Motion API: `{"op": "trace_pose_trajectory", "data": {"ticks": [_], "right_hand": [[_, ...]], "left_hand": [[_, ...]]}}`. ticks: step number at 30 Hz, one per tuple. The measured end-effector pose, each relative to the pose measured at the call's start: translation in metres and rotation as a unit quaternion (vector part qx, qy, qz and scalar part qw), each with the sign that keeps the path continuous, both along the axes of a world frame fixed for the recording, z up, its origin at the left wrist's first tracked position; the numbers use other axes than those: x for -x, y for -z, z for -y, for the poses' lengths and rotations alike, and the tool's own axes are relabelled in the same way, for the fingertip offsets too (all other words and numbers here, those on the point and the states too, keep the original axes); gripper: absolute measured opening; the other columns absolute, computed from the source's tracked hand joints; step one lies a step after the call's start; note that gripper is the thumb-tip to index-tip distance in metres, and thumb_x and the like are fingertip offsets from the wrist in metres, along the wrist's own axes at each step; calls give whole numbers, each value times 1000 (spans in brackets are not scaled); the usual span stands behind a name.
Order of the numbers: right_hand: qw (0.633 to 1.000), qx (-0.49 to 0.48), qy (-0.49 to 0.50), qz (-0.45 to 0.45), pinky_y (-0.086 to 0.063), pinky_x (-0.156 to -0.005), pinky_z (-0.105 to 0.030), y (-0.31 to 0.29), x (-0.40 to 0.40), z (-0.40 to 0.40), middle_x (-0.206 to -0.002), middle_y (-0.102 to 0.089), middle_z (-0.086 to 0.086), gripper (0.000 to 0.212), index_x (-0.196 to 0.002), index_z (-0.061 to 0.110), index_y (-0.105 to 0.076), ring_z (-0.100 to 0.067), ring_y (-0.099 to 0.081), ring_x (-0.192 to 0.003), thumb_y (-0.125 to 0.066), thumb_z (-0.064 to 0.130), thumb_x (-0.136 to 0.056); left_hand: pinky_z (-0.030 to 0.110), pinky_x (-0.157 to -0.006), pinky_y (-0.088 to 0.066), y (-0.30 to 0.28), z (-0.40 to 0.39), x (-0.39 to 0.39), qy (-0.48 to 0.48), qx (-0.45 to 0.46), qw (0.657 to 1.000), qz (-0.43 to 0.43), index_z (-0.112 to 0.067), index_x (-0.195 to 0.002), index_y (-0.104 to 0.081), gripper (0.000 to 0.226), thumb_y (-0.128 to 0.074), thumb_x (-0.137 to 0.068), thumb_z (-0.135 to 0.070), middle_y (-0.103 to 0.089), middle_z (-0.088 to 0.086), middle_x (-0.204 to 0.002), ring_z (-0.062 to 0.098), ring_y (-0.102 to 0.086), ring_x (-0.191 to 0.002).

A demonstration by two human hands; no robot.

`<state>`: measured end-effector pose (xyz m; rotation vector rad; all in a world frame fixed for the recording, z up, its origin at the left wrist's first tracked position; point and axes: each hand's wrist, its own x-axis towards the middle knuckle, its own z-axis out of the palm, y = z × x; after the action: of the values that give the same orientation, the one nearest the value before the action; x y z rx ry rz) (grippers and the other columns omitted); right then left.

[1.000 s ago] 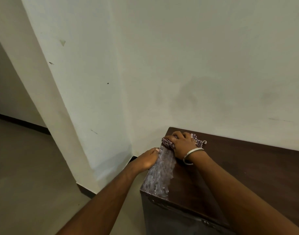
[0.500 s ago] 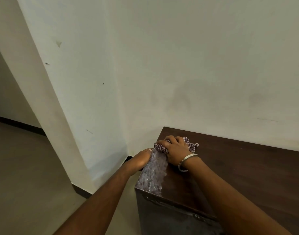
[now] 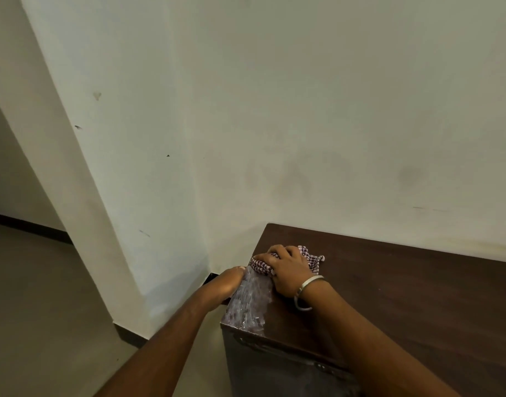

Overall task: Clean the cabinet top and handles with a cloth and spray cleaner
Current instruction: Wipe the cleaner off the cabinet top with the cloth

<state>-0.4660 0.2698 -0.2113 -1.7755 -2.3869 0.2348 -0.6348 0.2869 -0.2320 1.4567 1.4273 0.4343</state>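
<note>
Head view: white wall corner (image 3: 303, 110), dark wooden cabinet top (image 3: 418, 296) below.
Wet streak (image 3: 250, 302): along the top's left edge.
Right hand (image 3: 289, 270): curled over checked cloth (image 3: 312, 257), pressing it down.
Left hand (image 3: 227, 282): against the cabinet's left side; grip unclear.

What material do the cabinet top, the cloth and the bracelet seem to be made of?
Cabinet top: dark brown wood or wood-look laminate, faint grain, smooth, with a wet shiny streak at its left end. Cloth: woven fabric, small red-and-white check, crumpled under the right hand. Bracelet: probably metal, silver and shiny.
</note>
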Motion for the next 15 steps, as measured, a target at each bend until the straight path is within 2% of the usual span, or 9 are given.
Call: {"op": "trace_pose_trajectory", "data": {"ticks": [4,7,12,15], "right_hand": [[1000,7,-15,2,-22,-113,-46,2,-15,7,-144,-29,9,54,-139,47,-34,-29,-18,-136,-47,21,-92],[1000,20,15,8,-21,-113,-48,-3,-9,8,-145,-27,7,58,-139,46,-33,-30,-18,-135,-50,20,-90],[1000,-5,7,5,-21,-112,-46,-1,11,16,-146,-27,6,55,-139,44,-34,-30,-18,-135,-50,23,-91],[1000,-4,-20,14,-21,-112,-45,3,5,21,-146,-27,7,53,-140,44,-33,-28,-18,-135,-48,25,-92]], "left_hand": [[35,-94,-48,3,6,2,-19,11,1000,2,-15,-112,-59,37,-28,-105,-34,-65,8,-111,25,-62,-103],[43,-100,-49,6,10,6,-23,23,999,16,-16,-110,-63,38,-32,-102,-36,-69,8,-110,26,-65,-103],[42,-96,-48,6,18,8,-41,31,997,51,-19,-89,-62,32,-34,-98,-32,-67,8,-93,29,-62,-94],[40,-93,-48,7,20,9,-64,39,995,68,-18,-86,-62,32,-35,-100,-27,-67,7,-87,27,-62,-89]]}}
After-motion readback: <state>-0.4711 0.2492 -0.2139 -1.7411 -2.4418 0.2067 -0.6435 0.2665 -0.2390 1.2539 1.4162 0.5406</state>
